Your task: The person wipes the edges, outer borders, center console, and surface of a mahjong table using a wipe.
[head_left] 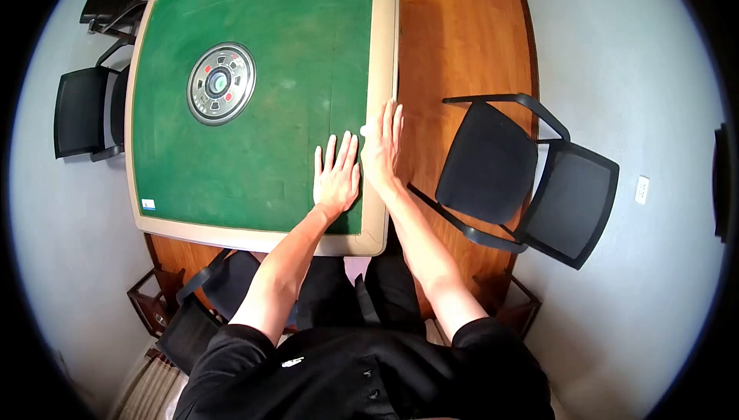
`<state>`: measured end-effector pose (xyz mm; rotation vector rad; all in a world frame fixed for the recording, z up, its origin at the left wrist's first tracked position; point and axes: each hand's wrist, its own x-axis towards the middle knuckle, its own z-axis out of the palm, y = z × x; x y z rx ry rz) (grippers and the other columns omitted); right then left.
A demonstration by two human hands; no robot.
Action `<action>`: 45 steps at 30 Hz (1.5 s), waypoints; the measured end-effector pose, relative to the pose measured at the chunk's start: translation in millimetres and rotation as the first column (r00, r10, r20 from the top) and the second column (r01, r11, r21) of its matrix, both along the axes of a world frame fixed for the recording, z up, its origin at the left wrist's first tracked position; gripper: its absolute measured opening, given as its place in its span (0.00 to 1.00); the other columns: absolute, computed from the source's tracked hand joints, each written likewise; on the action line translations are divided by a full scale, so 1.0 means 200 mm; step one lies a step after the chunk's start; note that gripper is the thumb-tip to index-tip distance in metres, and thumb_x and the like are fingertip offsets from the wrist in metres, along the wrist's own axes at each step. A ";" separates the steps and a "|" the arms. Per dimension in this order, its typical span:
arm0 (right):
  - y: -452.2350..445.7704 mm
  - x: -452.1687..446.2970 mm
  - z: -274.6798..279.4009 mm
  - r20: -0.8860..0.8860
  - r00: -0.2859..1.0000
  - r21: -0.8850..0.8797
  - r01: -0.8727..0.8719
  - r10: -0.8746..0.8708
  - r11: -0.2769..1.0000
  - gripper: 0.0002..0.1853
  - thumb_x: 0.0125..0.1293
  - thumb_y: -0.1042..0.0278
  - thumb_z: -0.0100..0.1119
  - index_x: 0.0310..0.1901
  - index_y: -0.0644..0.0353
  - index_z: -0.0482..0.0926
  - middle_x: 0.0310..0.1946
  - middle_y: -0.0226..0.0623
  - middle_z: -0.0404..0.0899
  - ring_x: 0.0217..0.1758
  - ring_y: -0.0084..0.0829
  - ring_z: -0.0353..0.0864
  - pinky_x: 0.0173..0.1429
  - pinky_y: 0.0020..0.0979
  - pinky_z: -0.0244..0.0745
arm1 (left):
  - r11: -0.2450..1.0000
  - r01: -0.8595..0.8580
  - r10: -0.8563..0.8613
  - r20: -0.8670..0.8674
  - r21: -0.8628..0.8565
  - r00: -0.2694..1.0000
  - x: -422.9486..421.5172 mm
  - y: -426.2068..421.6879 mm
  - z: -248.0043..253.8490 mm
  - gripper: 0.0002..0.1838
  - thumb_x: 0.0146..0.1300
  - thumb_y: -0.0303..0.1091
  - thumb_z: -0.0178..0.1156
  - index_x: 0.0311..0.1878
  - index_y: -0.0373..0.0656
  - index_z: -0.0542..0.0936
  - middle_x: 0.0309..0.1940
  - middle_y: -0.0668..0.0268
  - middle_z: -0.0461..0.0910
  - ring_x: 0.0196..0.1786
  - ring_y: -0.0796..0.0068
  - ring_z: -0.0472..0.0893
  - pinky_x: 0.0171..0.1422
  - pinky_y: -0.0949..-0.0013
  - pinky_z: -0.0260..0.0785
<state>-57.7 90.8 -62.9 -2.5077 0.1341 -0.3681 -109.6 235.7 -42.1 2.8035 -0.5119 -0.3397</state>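
My left hand point(336, 176) lies flat on the green top of a mahjong table point(289, 66), its fingers stretched forward. Just to its right, my right hand point(382, 143) rests on the table's pale rim point(376, 58), with its fingers extended along the outer edge. A small white spot point(364, 130) shows beside that hand's thumb; what it is, I cannot make out. The round control panel point(221, 83) with red and dark buttons sits in the tabletop, ahead and to the left of both hands.
A black chair point(489, 162) stands to the right of the table on the wooden floor point(462, 27). Another black chair point(81, 112) is at the far left, and one more point(192, 335) is at the lower left. A small label point(148, 204) marks the near left corner.
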 end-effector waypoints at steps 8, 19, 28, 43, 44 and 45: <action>-0.14 0.76 -0.03 0.007 0.998 -0.072 -0.056 0.056 0.996 0.35 0.82 0.73 0.54 0.85 0.73 0.58 0.88 0.66 0.54 0.91 0.74 0.48 0.93 0.64 0.48 | 1.000 0.005 -0.005 0.004 -0.014 1.000 0.01 0.01 0.00 0.38 0.85 0.45 0.46 0.94 0.50 0.53 0.95 0.67 0.48 0.95 0.52 0.46 0.96 0.36 0.34; 0.02 -0.11 0.03 -0.035 0.999 0.163 0.002 0.004 0.987 0.36 0.81 0.74 0.58 0.86 0.69 0.59 0.89 0.63 0.54 0.93 0.67 0.48 0.93 0.57 0.53 | 1.000 0.029 -0.030 0.076 0.012 0.997 0.00 0.02 -0.05 0.37 0.87 0.46 0.44 0.94 0.51 0.52 0.95 0.66 0.49 0.95 0.53 0.47 0.96 0.37 0.35; 0.10 -0.63 0.12 -0.223 0.974 0.161 0.072 -0.034 0.984 0.37 0.81 0.73 0.57 0.86 0.74 0.57 0.89 0.67 0.53 0.93 0.68 0.48 0.94 0.58 0.50 | 1.000 0.009 -0.010 0.059 0.020 0.998 0.01 0.00 -0.06 0.37 0.87 0.47 0.45 0.94 0.50 0.54 0.95 0.65 0.50 0.95 0.52 0.46 0.96 0.38 0.34; -0.07 0.57 -0.05 0.094 0.988 0.069 0.117 -0.123 0.991 0.32 0.89 0.61 0.49 0.84 0.75 0.61 0.87 0.69 0.58 0.92 0.67 0.53 0.93 0.54 0.53 | 0.999 0.046 -0.047 0.054 0.019 0.997 0.02 0.02 -0.05 0.38 0.87 0.46 0.43 0.94 0.48 0.52 0.95 0.64 0.49 0.95 0.51 0.46 0.96 0.36 0.32; -0.07 0.58 -0.03 0.075 0.985 0.116 0.147 -0.156 0.982 0.31 0.87 0.65 0.51 0.82 0.77 0.62 0.85 0.72 0.59 0.91 0.68 0.54 0.93 0.55 0.54 | 0.999 0.045 -0.046 0.079 0.017 0.996 0.02 0.02 -0.04 0.38 0.87 0.46 0.43 0.94 0.47 0.52 0.95 0.63 0.49 0.95 0.51 0.46 0.96 0.37 0.33; -0.06 0.55 -0.05 0.052 0.980 0.161 0.182 -0.192 0.970 0.30 0.85 0.69 0.53 0.81 0.79 0.64 0.84 0.74 0.59 0.90 0.70 0.56 0.93 0.55 0.54 | 0.999 0.046 -0.046 0.095 0.010 0.994 0.02 0.02 -0.05 0.38 0.87 0.46 0.43 0.94 0.48 0.53 0.95 0.64 0.49 0.95 0.51 0.47 0.96 0.37 0.33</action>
